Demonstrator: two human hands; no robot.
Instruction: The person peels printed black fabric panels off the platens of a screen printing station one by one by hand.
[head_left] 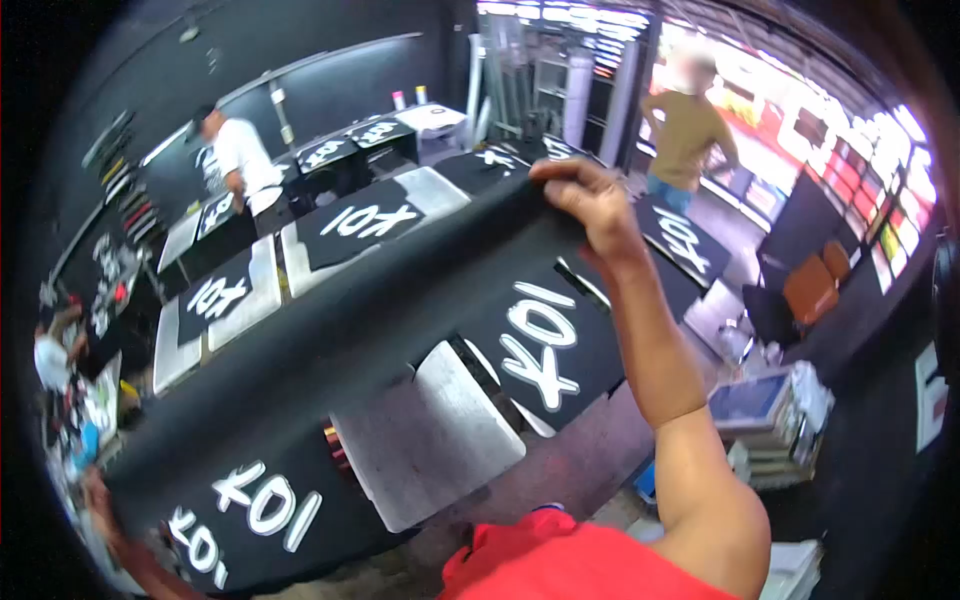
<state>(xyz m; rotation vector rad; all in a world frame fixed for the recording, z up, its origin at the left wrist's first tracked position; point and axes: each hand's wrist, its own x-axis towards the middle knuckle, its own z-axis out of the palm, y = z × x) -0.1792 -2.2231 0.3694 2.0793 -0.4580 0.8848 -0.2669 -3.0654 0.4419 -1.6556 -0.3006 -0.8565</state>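
- The black cloth (330, 320) is in the air just ahead of the wearer, slanting over the bench; the right hand (600, 205) pinches its upper end between thumb and curled fingers, with hardly any gap in that grip.
- The left hand (100, 505) is at its lower end, blurred at the view's edge; how far its fingers close, I cannot tell. The wide spacing probably keeps the cloth spread and off the things below.
- The cloth looks soft, matte and plain on the visible side, with shallow folds.
- Beneath it is a grey board (430, 440), between black pieces with white lettering (540, 345), likely laid flat to keep the lettering uncreased.
- Beyond are more lettered pieces on pale boards (435, 190), then a person in white (245, 155) and another in olive (690, 125).
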